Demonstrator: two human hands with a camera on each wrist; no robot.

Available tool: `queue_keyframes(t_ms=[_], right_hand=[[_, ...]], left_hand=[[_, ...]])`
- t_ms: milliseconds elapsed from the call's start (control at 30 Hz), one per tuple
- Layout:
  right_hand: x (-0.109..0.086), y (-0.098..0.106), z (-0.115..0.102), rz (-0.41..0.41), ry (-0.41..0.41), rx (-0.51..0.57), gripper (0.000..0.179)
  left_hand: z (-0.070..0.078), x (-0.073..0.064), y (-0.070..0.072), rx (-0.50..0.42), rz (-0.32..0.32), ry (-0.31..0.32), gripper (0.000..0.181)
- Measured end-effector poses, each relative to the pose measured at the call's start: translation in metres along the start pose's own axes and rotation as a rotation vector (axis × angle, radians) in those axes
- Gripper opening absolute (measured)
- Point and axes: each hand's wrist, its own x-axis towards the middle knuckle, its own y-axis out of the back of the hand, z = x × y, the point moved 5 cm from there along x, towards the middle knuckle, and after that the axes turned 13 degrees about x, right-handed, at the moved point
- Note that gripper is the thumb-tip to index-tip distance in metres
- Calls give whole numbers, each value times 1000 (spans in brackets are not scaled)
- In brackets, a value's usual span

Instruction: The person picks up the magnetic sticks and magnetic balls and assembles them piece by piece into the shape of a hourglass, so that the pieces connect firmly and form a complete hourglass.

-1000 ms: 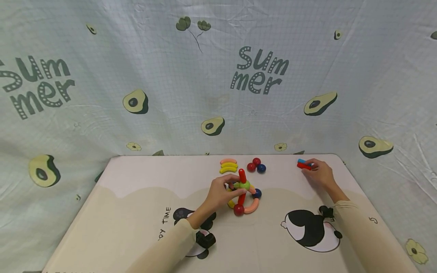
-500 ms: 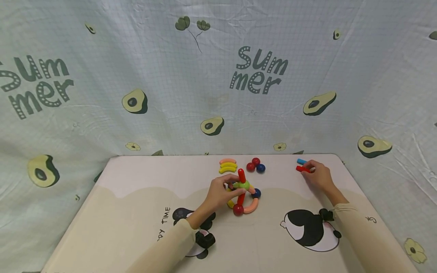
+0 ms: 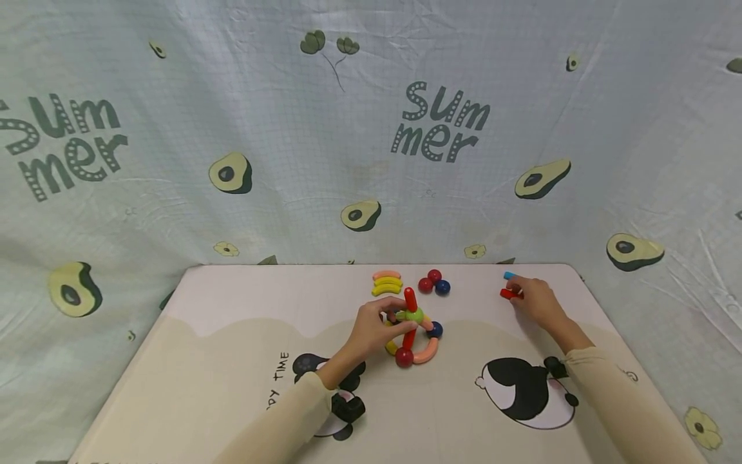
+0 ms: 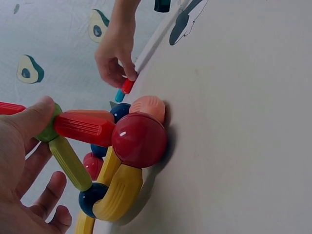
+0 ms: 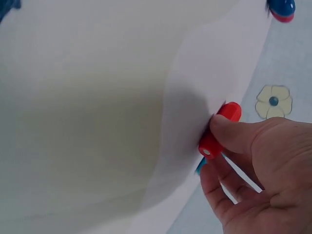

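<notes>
- Our left hand [image 3: 373, 324] is pinching the green ball [image 3: 415, 316]; right of it, our right hand [image 3: 539, 300] is gripping a red rod [image 5: 211, 143].
- We're guessing rod light, stiff, smooth; favouring mid-length.

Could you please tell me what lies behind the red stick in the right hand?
In the head view, one end of a blue stick shows beyond the red stick. The right hand covers the rest, so anything else there cannot be seen.

Cartoon-printed bench [image 3: 243, 299] bearing three curved rods [image 3: 387, 281], two red balls [image 3: 426, 285], one blue ball [image 3: 442, 287], a blue rod [image 3: 509, 275] and a ball-and-rod assembly [image 3: 409, 339].
</notes>
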Motion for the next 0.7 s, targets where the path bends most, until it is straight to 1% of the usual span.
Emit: queue_keyframes(t_ms=[100,167,333,433,567,700], right_hand=[[-2,-2,-3,-22,33,-13,30],[-3,-2,-5,-29,44,-7,33],[-4,-2,-12,-18,77,11,29],[-5,1,-17,4,91,52,28],[-8,5,-24,33,110,137,28],[-10,7,-30,43,99,208,30]], left_hand=[[1,0,0,5,-5,-2,34],[1,0,0,5,-7,2,34],[3,0,1,1,-6,9,33],[4,0,0,5,-5,13,33],[5,-1,1,2,-4,22,35],[5,-1,2,-28,-5,31,35]])
